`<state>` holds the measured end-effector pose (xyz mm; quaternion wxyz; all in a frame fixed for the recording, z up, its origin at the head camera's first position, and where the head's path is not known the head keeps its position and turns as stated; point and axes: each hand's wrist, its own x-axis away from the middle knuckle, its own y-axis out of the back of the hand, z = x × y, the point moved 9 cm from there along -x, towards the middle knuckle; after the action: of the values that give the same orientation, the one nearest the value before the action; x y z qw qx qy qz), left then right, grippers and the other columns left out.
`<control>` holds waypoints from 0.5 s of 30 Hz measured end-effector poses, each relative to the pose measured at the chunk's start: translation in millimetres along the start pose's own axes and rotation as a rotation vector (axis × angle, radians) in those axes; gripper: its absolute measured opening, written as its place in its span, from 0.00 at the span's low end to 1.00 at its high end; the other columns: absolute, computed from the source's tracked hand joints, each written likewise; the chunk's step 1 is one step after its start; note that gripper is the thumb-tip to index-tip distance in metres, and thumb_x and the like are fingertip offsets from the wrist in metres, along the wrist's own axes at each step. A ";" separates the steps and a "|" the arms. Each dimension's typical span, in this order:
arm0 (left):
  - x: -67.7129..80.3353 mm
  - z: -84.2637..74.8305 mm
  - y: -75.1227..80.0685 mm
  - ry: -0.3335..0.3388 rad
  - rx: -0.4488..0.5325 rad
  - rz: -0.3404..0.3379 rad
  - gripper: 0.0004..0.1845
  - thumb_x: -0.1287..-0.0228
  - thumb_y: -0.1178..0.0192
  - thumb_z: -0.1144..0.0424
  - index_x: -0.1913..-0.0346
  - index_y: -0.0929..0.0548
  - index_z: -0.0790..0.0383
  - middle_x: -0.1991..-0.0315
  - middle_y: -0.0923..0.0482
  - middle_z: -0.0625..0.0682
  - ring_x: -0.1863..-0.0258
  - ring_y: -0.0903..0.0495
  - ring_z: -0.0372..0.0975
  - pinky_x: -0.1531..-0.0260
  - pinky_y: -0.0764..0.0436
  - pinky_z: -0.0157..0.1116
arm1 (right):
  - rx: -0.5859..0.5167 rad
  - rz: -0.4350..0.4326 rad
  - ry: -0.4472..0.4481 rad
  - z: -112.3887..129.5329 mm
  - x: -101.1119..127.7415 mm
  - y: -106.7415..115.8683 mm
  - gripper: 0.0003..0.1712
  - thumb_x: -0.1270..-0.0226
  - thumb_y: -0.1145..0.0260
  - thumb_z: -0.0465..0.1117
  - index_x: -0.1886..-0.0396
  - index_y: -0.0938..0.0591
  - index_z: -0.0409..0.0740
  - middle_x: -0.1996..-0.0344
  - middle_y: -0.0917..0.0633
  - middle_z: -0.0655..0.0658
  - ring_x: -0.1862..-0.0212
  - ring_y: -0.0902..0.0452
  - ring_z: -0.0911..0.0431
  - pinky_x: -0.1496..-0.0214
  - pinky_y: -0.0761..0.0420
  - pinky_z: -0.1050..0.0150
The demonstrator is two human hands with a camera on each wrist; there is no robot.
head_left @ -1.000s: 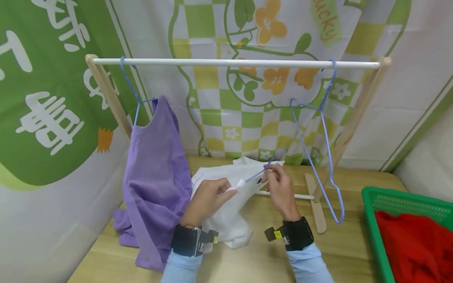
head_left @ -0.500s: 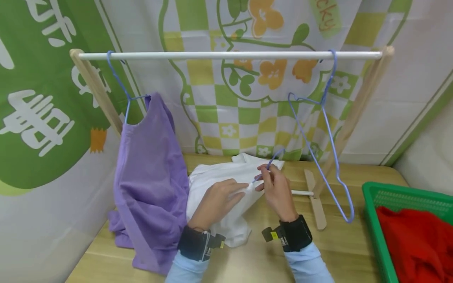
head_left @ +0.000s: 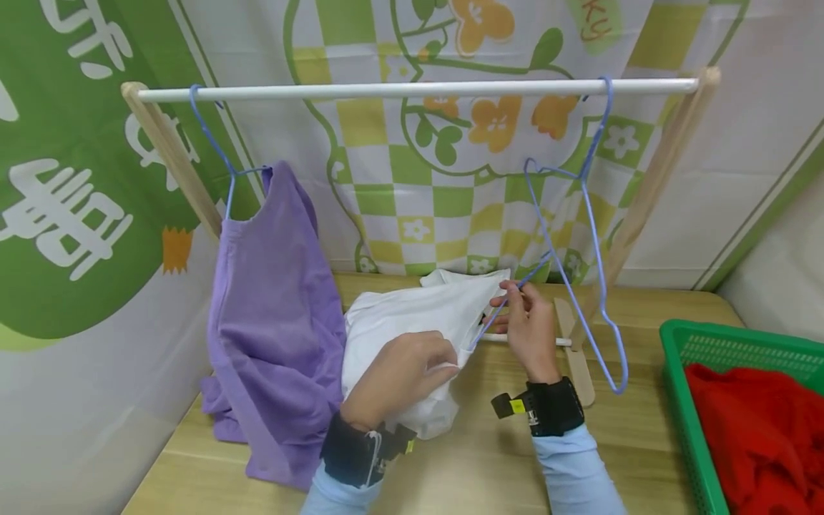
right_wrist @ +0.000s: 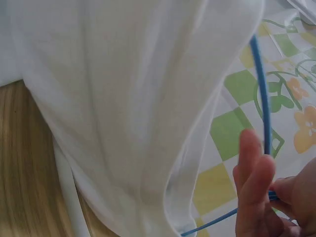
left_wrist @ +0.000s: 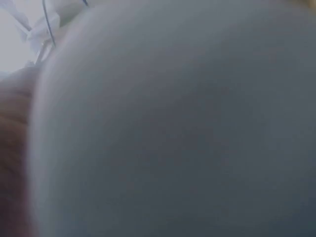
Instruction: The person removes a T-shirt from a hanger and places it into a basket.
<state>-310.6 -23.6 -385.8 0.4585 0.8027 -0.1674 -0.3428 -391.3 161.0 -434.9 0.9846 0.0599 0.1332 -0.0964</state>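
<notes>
Head view: over a wood-grain table (head_left: 502, 461), a bunched white garment (head_left: 412, 315), its near edge pinched between thumb and fingers of the left hand (head_left: 405, 372). In the right hand (head_left: 533, 329), a blue wire hanger (head_left: 491, 322), gripped partway along, its lower end disappearing at that edge. Behind, on a white rail (head_left: 412, 89), a purple garment (head_left: 277, 286) at left and a bare blue hanger (head_left: 589, 161) at right.

Left wrist view: mostly grey blur; finger state impossible to tell here.

Right wrist view: wire clamped between thumb and fingers, beside draped white cloth. Best, probably, to hold the edge taut, ease the wire along the inside and avoid snagging.
</notes>
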 end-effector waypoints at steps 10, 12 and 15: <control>4.0 -60.9 -17.5 -0.192 -0.065 0.212 0.07 0.34 0.31 0.60 0.71 0.16 0.49 0.72 0.20 0.40 0.72 0.23 0.31 0.66 0.23 0.26 | 0.084 -0.148 -0.007 -4.3 -3.6 21.7 0.22 0.13 0.50 0.46 0.46 0.17 0.34 0.62 0.10 0.32 0.84 0.17 0.62 0.80 0.17 0.64; 6.1 -70.1 -21.2 -0.225 -0.069 0.258 0.08 0.37 0.30 0.60 0.73 0.17 0.48 0.74 0.22 0.38 0.74 0.25 0.29 0.68 0.27 0.24 | 0.095 -0.201 -0.014 -7.1 -5.7 32.8 0.22 0.13 0.51 0.46 0.46 0.17 0.33 0.64 0.11 0.36 0.85 0.20 0.63 0.82 0.20 0.66; 7.9 -74.4 -26.0 -0.232 -0.075 0.319 0.08 0.38 0.29 0.59 0.73 0.16 0.47 0.74 0.23 0.37 0.74 0.26 0.28 0.69 0.29 0.23 | 0.071 -0.258 -0.075 -15.1 -8.2 49.3 0.22 0.12 0.53 0.47 0.46 0.18 0.35 0.69 0.13 0.47 0.85 0.23 0.64 0.81 0.24 0.70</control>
<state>-253.8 31.6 -385.5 0.5143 0.7034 -0.3314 -0.3618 -392.7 212.6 -442.6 0.9656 0.0732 0.0993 -0.2290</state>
